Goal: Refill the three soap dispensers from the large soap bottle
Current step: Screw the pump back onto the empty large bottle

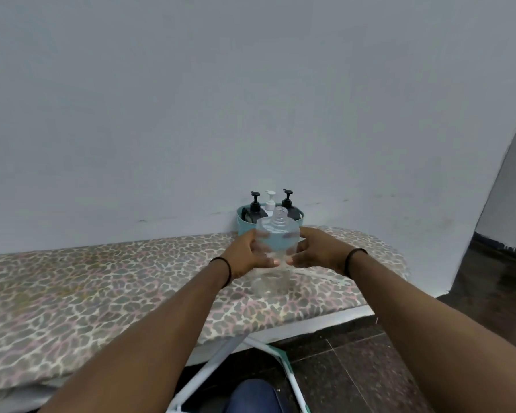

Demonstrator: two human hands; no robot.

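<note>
Bottle: large clear soap bottle [276,234] is being held upright, uncapped, above the patterned board [102,287].
Hands: left hand [249,253] and right hand [316,250] are curling fingers round its sides.
Dispensers: 3 pump dispensers [270,201] are standing in the teal basket [245,223] behind.

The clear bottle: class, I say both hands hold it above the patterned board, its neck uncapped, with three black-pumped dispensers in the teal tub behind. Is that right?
Not quite. The head view shows only two black pumps; the middle dispenser has a white pump. The rest holds: the left hand and right hand hold the clear bottle, uncapped, above the patterned board, with the teal tub behind.
</note>
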